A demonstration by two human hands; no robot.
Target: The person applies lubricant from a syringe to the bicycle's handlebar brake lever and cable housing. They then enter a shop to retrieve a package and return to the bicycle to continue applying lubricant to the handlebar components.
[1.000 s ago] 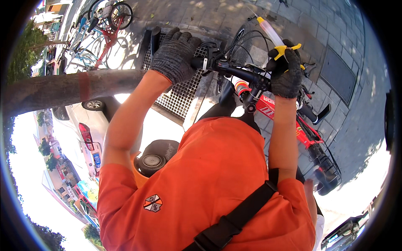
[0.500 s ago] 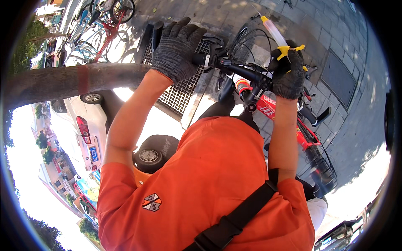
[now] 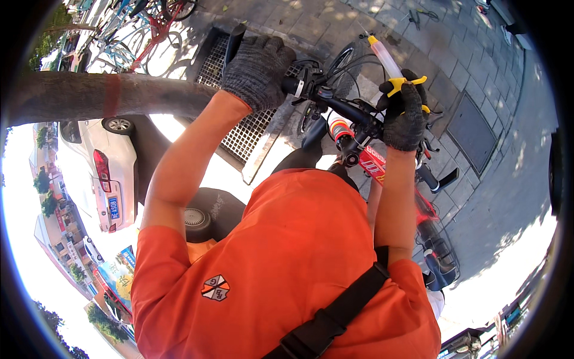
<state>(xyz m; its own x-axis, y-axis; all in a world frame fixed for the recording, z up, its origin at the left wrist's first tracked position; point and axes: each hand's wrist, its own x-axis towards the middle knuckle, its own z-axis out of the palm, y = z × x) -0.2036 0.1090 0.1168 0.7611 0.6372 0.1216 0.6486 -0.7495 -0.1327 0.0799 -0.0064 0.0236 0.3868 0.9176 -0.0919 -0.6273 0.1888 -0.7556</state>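
My left hand [image 3: 257,75], in a dark grey knitted glove, is closed over the left end of a bicycle's handlebar [image 3: 347,109], and its palm hides most of the grip. A black bar end [image 3: 234,43] sticks out past the fingers. In my gloved right hand [image 3: 405,122] is a large syringe [image 3: 385,58] with a pale barrel, yellow tip and yellow finger flange. Its thin needle points up and away from me, beyond the bar. The hand covers the plunger end. Below the bar runs the red bicycle frame [image 3: 373,161], close to my body.
A tree trunk [image 3: 149,96] crosses at the left, above a metal grate [image 3: 245,134]. Parked bicycles [image 3: 158,30] stand far left, and a light-coloured car [image 3: 98,167] is behind the trunk. Grey paving with a rectangular cover plate [image 3: 472,134] lies to the right.
My left fingers, more stretched out before, now curl over the grip. The syringe and right hand sit slightly lower and further left. The whole view has shifted a little too.
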